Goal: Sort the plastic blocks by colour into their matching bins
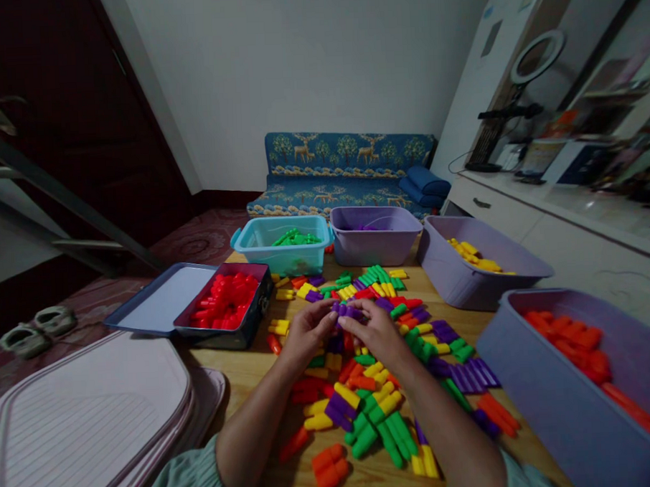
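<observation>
Orange block [330, 470] at the table's [239, 376] near edge; orange-filled bin [569, 405] along the right edge. Mixed blocks [386, 402] spread mid-table; above them, left hand [307, 334] and right hand [376, 327] grip a purple block [347, 311] between fingertips. Left edge: open case [216, 340], red pieces. Far right corner: yellow-filled bin [459, 284]. Far edge: turquoise tub [282, 260], lavender bin [373, 250].

The left sleeve [179, 483] was pale grey-green, its loose cloth puckered into small gathers at the cuff [210, 467]. Right of it, the right sleeve [523, 475] showed similar green. Beyond the left sleeve, forearm [257, 422] and left hand [309, 332] were bare.
</observation>
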`<state>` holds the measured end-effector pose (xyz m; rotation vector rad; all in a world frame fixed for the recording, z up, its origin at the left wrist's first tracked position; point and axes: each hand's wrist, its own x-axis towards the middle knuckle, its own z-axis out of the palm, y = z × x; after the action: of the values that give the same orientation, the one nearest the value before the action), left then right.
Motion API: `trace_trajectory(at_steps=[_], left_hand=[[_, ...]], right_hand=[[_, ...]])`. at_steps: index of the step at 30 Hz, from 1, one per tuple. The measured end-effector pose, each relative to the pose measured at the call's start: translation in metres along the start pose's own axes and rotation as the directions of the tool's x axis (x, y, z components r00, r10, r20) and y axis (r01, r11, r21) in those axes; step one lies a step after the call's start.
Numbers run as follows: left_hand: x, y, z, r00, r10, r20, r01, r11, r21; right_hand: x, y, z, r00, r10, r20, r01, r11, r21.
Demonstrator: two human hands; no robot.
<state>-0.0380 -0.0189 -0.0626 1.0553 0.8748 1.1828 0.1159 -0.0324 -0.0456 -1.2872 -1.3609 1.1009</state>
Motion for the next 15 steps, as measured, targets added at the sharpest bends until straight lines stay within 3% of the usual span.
trace_trajectory(at_steps=[5,9,12,15], left_hand=[[-0.004,0.017,0.011,0.998,-0.065,-0.013,0.064,0.996,-0.070],[0.000,0.034,0.022,0.997,-0.064,0.042,0.073,0.957,-0.282],[0.020,0.048,0.032,0.998,-0.048,0.044,0.062,0.911,-0.407],[0.055,0.065,0.044,0.997,-0.028,0.065,0.055,0.884,-0.464]], right_hand=[[-0.001,-0.014,-0.007,0.995,0.059,0.077,-0.072,0.981,0.178],[0.010,-0.030,-0.017,0.992,0.126,0.026,-0.125,0.894,0.430],[0.030,-0.044,-0.022,0.983,0.179,-0.045,-0.123,0.818,0.562],[0.064,-0.061,-0.025,0.978,0.167,-0.128,-0.059,0.802,0.595]])
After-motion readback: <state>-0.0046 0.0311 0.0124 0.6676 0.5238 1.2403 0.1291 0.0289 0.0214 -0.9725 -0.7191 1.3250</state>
